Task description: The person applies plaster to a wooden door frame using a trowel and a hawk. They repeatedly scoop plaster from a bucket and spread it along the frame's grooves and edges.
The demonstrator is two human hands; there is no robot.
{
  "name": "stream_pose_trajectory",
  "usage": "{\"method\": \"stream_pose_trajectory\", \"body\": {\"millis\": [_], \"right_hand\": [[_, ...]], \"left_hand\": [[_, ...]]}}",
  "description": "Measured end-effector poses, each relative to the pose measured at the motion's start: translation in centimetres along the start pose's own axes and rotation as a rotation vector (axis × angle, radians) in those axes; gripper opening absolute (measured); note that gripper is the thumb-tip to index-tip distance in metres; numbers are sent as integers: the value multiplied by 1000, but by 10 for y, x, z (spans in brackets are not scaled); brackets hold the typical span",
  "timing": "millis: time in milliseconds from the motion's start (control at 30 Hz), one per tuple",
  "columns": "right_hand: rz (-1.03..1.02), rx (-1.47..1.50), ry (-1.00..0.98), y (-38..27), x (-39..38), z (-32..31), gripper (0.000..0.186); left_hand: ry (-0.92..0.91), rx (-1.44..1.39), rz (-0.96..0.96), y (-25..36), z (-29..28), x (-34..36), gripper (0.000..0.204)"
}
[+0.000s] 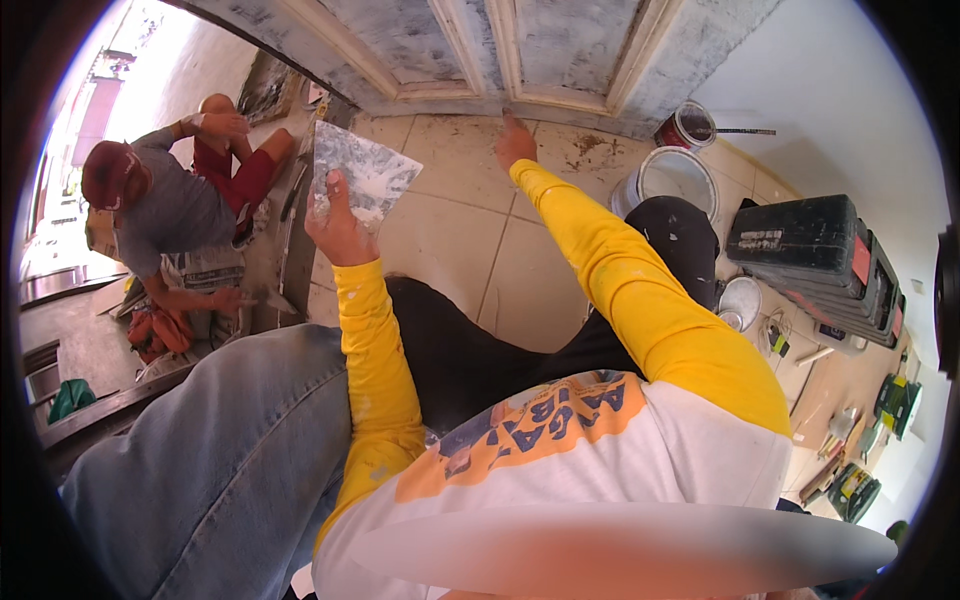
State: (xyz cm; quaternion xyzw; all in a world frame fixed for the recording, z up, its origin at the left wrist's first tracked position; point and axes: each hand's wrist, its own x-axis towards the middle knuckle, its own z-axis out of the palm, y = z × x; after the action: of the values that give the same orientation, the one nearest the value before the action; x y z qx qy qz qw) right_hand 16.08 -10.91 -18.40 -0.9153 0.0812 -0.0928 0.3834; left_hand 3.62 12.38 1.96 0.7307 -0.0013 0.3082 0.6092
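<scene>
My left hand (340, 225) grips a square metal putty plate (375, 170) smeared with white paste, held over the tiled floor. My right hand (518, 140) reaches to the bottom edge of the whitish, patchily coated panelled door (560, 60), one finger at or very near that edge; the other fingers are curled, and whether they hold anything is hidden. Dark specks (590, 150) lie on the tiles just right of this hand. A white bucket (630, 195) stands beside my bent right knee (680, 225), and a smaller paint can (680, 125) stands by the door's right end.
A co-worker (170, 200) in a grey shirt and red shorts sits at the left, past a threshold (285, 240). Stacked black cases (800, 255), a lid (740, 300) and scattered tools (840, 440) line the right wall. A person's jeans-clad leg (230, 430) is at lower left.
</scene>
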Motion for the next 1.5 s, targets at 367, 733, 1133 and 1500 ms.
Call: {"method": "stream_pose_trajectory", "body": {"millis": [367,733,1133,1500], "right_hand": [[66,24,-132,0,15,29,58],[2,38,-73,-2,21,29,62],[-234,73,-381,-42,-75,24,70],[-242,71,-363,-62,-78,-8,67]], "left_hand": [[-158,460,405,-17,-18,4,33],[-245,544,635,-6,-19,14,37],[-127,354,403,-8,-9,17,46],[-252,536,661,-34,-25,26,55]]}}
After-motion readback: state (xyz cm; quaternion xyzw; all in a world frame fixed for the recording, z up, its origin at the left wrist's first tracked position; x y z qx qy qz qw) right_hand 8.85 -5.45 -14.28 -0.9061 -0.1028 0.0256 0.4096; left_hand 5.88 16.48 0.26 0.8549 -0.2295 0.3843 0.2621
